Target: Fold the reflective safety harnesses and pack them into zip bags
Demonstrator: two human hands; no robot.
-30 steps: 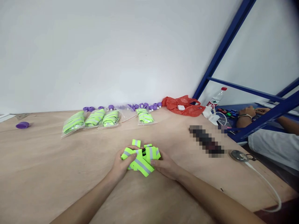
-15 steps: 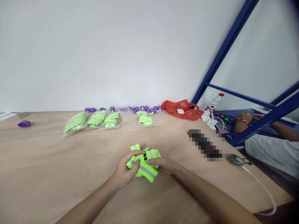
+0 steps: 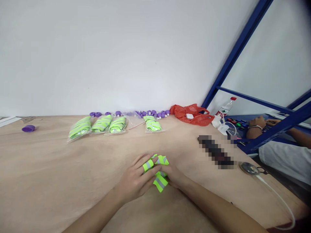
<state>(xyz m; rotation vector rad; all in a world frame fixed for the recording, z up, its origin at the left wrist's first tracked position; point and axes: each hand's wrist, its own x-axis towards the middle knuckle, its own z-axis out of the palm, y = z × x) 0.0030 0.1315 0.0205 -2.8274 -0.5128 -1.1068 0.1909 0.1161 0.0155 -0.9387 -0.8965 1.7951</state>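
A neon-yellow reflective strap [image 3: 160,183] with a grey stripe is bunched between both hands above the table front. My left hand [image 3: 136,179] is wrapped over the bundle's left side, and one fold of the strap shows between its fingers. On the right side of the bundle, my right hand [image 3: 173,174] grips it, with its thumb side towards the left fingers. Part of the bundle is hidden under the hands, while one flat end hangs out towards me. Farther back lie several clear zip bags [image 3: 80,129] packed with similar straps.
Small purple caps [image 3: 152,112] line the wall, and a larger purple cap [image 3: 28,128] lies far left. A red plastic bag [image 3: 194,118], a bottle [image 3: 225,106], a blurred dark object [image 3: 216,153] and a cabled round device [image 3: 249,169] are right. Behind the blue frame [image 3: 233,58] is a person's arm [image 3: 255,127].
My left hand has moved right and closed over the strap bundle, covering more of it. The loose folds look more gathered. The whole view has shifted slightly.
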